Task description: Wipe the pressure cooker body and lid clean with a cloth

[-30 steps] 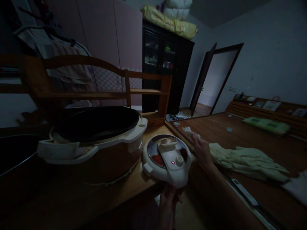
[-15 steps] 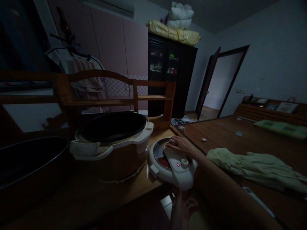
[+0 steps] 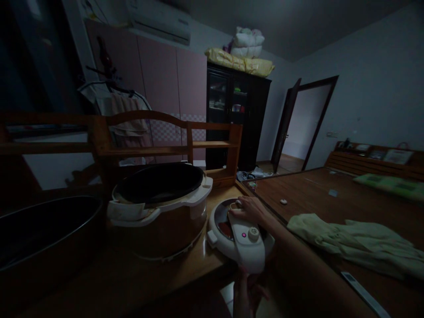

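The right hand [image 3: 251, 207], a second ago held beyond the pressure cooker lid [image 3: 240, 236], is now laid open-fingered on its handle. The lid is kept at the desk's [image 3: 195, 261] near edge, beside the cooker pot [image 3: 162, 207] (left hand [image 3: 247, 291] underneath, grip indiscernible).

Dim room. At my left a wide dark pan [image 3: 43, 229] sits on the wooden table [image 3: 185, 265]. Behind it stands a wooden shelf rack [image 3: 212, 143], with clothes [image 3: 126, 117] hanging beyond. A black glass-fronted cabinet [image 3: 232, 115], yellow bundles [image 3: 241, 64] piled on top, stands beside an open door [image 3: 288, 119]. At my right a pale green cloth [image 3: 347, 236] lies crumpled on a wooden platform [image 3: 308, 194], a remote [image 3: 359, 287] near it
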`<state>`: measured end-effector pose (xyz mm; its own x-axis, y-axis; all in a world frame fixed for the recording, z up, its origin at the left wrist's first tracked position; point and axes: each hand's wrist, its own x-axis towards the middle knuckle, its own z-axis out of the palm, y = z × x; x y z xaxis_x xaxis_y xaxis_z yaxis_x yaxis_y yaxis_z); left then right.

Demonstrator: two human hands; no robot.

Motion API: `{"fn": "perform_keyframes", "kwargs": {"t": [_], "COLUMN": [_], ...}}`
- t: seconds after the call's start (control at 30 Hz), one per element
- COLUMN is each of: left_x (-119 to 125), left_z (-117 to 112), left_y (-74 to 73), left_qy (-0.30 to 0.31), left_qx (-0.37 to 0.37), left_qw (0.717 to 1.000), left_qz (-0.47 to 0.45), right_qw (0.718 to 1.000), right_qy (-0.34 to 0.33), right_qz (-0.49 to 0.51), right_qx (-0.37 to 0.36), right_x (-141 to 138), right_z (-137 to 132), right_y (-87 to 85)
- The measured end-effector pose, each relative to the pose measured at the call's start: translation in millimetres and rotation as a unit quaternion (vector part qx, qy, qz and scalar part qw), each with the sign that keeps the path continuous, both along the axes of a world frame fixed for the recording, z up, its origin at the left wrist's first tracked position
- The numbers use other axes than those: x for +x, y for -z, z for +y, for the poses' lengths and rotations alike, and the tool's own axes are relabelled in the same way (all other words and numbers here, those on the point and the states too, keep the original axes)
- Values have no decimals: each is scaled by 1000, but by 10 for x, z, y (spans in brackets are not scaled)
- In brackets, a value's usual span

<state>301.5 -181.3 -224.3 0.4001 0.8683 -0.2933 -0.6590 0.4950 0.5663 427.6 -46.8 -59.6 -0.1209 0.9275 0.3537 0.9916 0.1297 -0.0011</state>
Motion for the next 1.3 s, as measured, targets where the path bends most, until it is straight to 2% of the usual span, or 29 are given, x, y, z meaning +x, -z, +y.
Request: {"fn": "perform_keyframes", "kwargs": {"t": [0.13,0.2,0.4,0.63,0.73,0.9,1.07,1.3], "left_x": [-183,-264,-435,-535,-539,-525,-583,-612], "left_z": [100,141,171,66,52,81,171,204], "left_y": [-174,-190,-112,-285,-279,-182,-155,-177], "left_qy": [8,10,20,-35,-46,-42,-14,-29], "left_qx": [14,20,43,83,69,37,13,-60], "left_qw": [998,998,996,985,986,989,992,996], "left_qz": [55,65,73,145,142,136,122,63], "right_qw": [998,997,994,991,988,982,979,972], "right_qy": [58,76,98,126,145,177,188,213], "right_qz": [-4,-6,-7,-12,-16,-22,-16,5], "right_qx": [18,24,37,49,52,58,74,102], "right_x": [22,-5,-141,-197,-184,-154,-171,-228], "right_z": [5,12,-30,-161,-212,-254,-183,-66], "right_y": [2,11,71,101,113,155,205,275]}}
